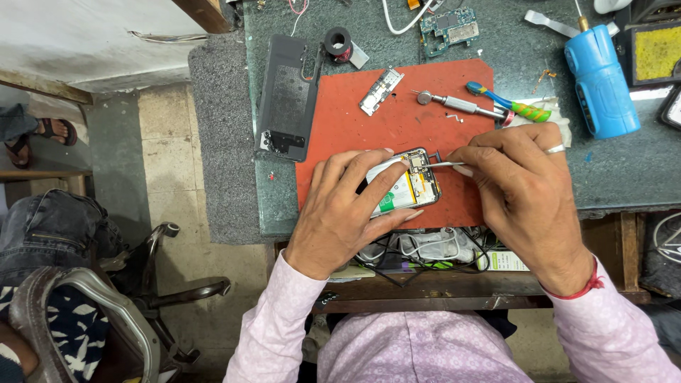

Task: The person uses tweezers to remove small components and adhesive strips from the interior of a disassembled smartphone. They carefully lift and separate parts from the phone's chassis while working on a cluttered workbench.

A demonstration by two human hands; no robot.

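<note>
Lying on the red mat [397, 106] near the bench's front edge: an opened phone [404, 186], back off, pale battery and metal shields exposed. Gripped around its lower half by the left hand [340, 213]; right hand [525, 191] pinching slim tweezers [443, 164] at its top corner. Lower body hidden under fingers.
</note>
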